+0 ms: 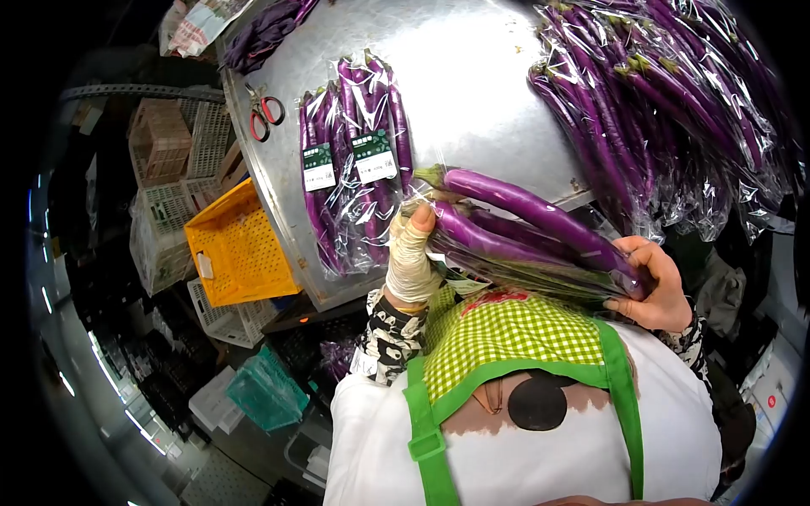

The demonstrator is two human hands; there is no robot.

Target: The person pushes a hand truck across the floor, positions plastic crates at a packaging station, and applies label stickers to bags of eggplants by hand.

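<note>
My left hand [411, 253], wrapped in a pale covering with the thumb bare, grips the stem end of a bundle of long purple eggplants [506, 240] in clear film. Around the bundle's other end my right hand [660, 287] is closed. One eggplant [540, 207] lies along the top of the bundle, its green stem near my left thumb. Part of a dark label [460, 277] shows under the bundle. Beyond my left hand, wrapped packs of eggplants [364, 202] with green and white labels lie on the metal table [472, 84].
Many wrapped eggplants [650, 110] are heaped at the table's right. Red-handled scissors [266, 114] lie near the left edge, below a dark purple bundle [261, 38]. A yellow crate [240, 244], pale crates [164, 215] and a teal crate [266, 388] stand left of the table.
</note>
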